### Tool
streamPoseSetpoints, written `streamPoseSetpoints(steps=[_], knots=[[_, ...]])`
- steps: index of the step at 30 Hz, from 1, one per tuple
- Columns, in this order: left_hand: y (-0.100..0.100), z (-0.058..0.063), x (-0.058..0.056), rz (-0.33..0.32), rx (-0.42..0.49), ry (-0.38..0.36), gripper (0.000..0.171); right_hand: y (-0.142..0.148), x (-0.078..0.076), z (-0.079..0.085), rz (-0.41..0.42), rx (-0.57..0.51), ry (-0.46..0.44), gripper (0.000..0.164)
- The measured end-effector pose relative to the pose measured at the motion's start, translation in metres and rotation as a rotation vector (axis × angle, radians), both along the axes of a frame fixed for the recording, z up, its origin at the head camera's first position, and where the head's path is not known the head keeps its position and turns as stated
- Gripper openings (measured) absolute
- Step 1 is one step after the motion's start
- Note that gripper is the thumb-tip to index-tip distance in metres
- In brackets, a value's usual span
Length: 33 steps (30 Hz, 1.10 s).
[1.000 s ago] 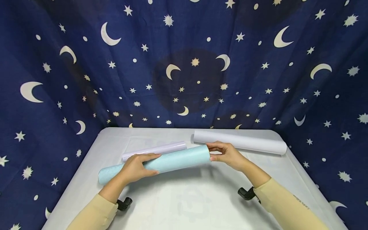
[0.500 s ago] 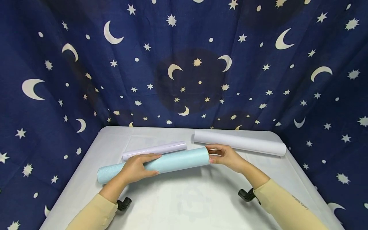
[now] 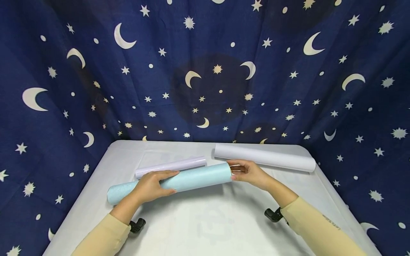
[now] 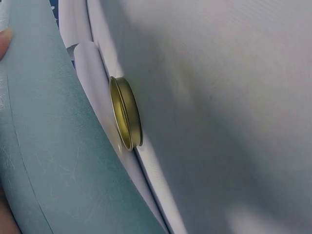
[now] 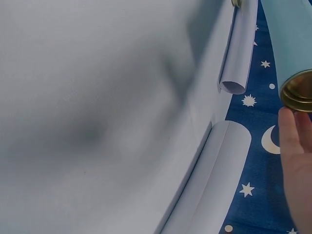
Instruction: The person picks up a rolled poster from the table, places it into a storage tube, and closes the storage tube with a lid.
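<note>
A light blue tube point(image 3: 198, 177) slants across the middle of the head view, its right end higher than its left. My left hand point(image 3: 151, 187) grips it round the middle from the near side, fingers on top and thumb along the front. At the right end, my right hand point(image 3: 250, 174) holds the rim between fingers and thumb. A gold metal lining point(image 5: 298, 92) shows inside that end in the right wrist view. Behind the tube, a short gold metal cap point(image 4: 127, 114) stands on its edge on the table, visible in the left wrist view but hidden by the tube from the head.
A thin glossy lilac roll point(image 3: 173, 166) lies just behind the blue tube. Further back on the right is a thicker white roll point(image 3: 266, 157). The white-covered table point(image 3: 198, 224) ends at a dark blue curtain point(image 3: 205, 71) with moons and stars.
</note>
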<state>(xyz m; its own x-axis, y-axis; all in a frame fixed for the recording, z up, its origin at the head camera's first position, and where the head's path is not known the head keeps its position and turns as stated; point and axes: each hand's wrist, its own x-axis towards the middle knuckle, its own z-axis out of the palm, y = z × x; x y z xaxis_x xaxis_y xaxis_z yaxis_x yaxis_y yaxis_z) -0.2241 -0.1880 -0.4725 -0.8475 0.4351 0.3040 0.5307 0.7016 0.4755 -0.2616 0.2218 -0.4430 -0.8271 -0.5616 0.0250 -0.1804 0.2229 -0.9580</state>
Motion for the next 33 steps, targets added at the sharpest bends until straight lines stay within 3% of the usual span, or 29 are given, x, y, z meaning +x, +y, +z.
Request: streamPoseSetpoints(steps=[7, 20, 33], knots=[[-0.001, 0.002, 0.0, 0.004, -0.021, -0.026, 0.065, -0.001, 0.0, 0.0, 0.027, 0.005, 0.01, 0.064], [-0.002, 0.01, -0.001, -0.02, -0.054, 0.008, 0.065, 0.0, -0.001, 0.0, 0.037, -0.012, 0.048, 0.061], [-0.01, 0.016, -0.005, 0.033, -0.043, 0.01, 0.065, 0.006, -0.006, 0.003, 0.008, 0.062, 0.144, 0.052]])
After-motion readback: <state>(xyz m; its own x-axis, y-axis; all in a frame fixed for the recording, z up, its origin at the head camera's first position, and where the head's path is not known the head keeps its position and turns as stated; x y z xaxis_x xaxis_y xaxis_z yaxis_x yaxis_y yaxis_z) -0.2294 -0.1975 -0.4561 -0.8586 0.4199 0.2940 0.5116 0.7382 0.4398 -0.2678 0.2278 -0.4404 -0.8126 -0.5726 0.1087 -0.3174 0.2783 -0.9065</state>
